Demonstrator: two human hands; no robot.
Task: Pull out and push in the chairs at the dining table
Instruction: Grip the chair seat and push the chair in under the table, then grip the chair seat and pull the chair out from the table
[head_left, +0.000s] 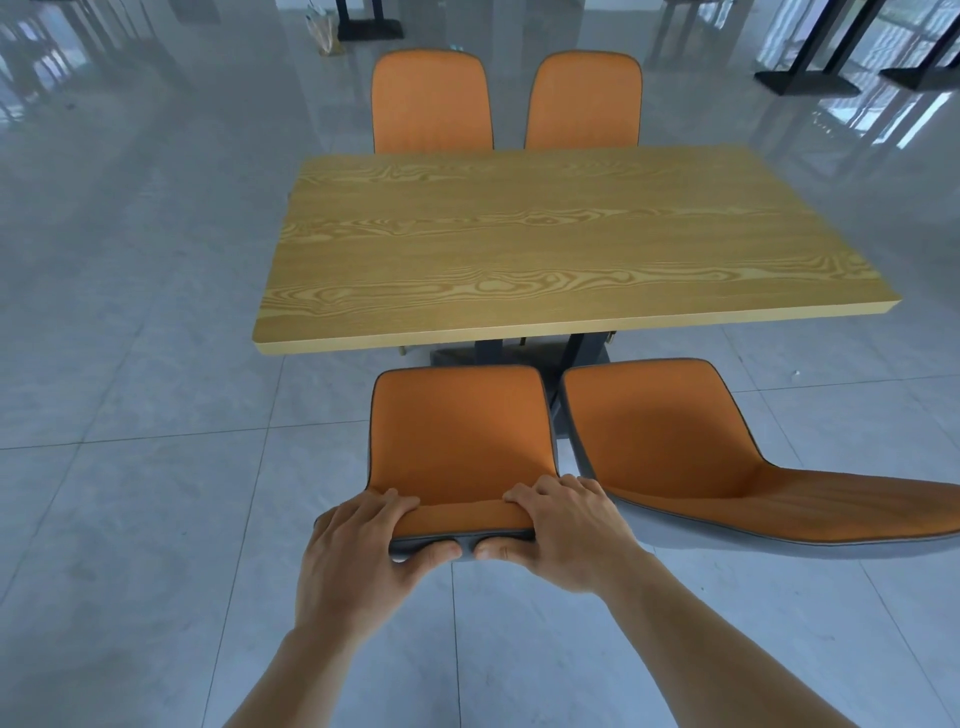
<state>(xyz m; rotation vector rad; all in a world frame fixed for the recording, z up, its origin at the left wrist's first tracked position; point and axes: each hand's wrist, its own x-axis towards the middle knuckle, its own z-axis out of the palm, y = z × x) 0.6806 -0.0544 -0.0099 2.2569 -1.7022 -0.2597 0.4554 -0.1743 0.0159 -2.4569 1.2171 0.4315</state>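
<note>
An orange chair (460, 431) with grey edging stands just short of the near edge of the wooden dining table (545, 234), its seat fully outside the tabletop. My left hand (363, 540) and my right hand (561, 530) both grip the top of its backrest, fingers over the front, thumbs on the grey back. A second orange chair (691, 452) stands beside it on the right, also clear of the table. Two more orange chairs (431, 101) (584, 101) stand at the far side, seats hidden behind the tabletop.
Glossy grey tiled floor (130, 415) stretches all around. Black table bases (810, 78) stand at the back right and one (369, 26) at the back centre, with a bag (324, 31) next to it. The table's dark pedestal (524, 353) shows under the near edge.
</note>
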